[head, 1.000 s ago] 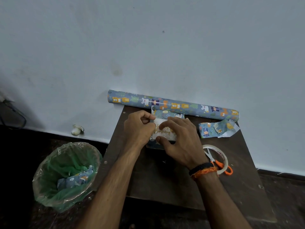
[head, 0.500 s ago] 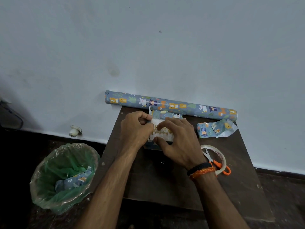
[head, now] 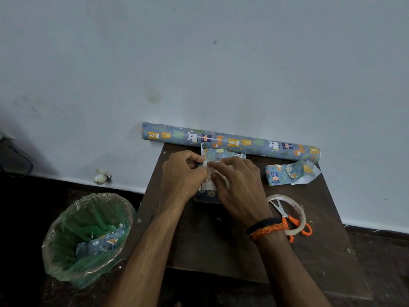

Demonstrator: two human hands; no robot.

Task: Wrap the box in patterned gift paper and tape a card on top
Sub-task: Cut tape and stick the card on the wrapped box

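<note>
Both hands make the grip: the left hand [head: 183, 173] pinches the card [head: 210, 185] at its far left corner, the right hand [head: 238, 185] presses curled fingertips onto it. Light, bendable card sits atop the wrapped box [head: 219, 152], mid-worktop [head: 221, 240]; I judge the glossy paper slippery, so holding by the edges suits. Tape roll [head: 296, 209] and scissors [head: 290, 220] lie just right.

I am seeing a bin [head: 66, 251] lined with a green bag sitting on the floor at eight o'clock, paper offcuts lying inside, and a small white object [head: 101, 176] resting against the wall at nine.
</note>
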